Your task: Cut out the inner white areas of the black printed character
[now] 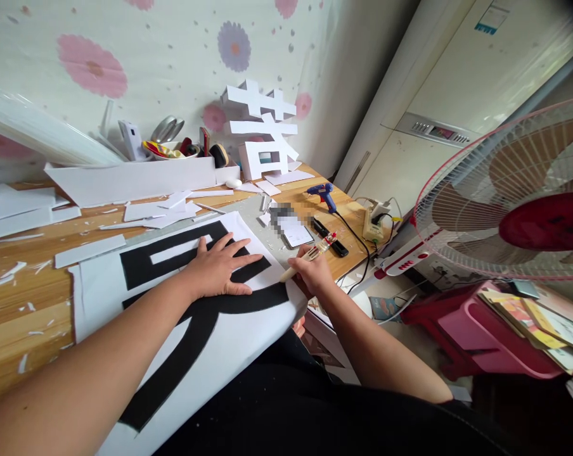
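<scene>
A large white sheet printed with a thick black character lies on the wooden table and hangs over its front edge. My left hand rests flat on it, fingers spread over the black strokes. My right hand is closed round a pen-like tool with a cream body and a red-marked end, its tip touching the sheet's right edge.
White foam offcuts and strips litter the table. A white 3D foam character stands by the wall. A blue glue gun, a black marker and a power strip lie right. A standing fan and a pink stool are at my right.
</scene>
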Demonstrator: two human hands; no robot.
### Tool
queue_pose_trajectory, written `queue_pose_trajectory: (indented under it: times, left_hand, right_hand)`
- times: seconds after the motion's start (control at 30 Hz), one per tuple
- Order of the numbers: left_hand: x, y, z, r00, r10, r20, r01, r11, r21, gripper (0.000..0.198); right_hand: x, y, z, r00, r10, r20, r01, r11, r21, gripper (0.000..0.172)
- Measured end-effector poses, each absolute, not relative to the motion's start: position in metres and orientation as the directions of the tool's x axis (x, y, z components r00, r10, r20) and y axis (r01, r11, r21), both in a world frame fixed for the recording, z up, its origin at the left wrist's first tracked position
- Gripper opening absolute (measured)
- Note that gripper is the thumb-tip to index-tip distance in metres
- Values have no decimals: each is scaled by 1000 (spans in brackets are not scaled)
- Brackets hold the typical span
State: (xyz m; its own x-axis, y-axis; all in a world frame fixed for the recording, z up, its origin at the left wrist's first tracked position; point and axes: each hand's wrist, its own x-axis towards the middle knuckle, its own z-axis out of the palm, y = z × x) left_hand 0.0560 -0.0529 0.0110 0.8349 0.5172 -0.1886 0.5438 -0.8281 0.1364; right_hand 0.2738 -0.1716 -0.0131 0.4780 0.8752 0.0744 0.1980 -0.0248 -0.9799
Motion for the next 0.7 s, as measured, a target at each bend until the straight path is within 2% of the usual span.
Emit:
queue_pose_trajectory:
  times: [0.2,0.3,0.37,0.5,0.7]
  left_hand:
    - [55,-54,13,838,513,-187,539,-830,143,75]
    - [55,-58,16,886,438,-149,459,-872,169,56]
    - [56,-63,20,912,367,-182,401,-892,211,46]
    - [62,-75,26,913,305,-270,376,-886,271,50]
    - [69,-88,22,919,342,-196,383,-892,241,53]
  right_hand:
    - [282,-173,-10,504,859,91,224,-28,-974,23]
    - [282,-174,-11,516,852,92,217,-26,-976,22]
    - [281,-174,-11,519,849,97,222,-24,-975,22]
    - [279,-175,-9,526,840,131,258,-11,-966,23]
    - [272,-189,-10,523,820,231,380,18,-925,28]
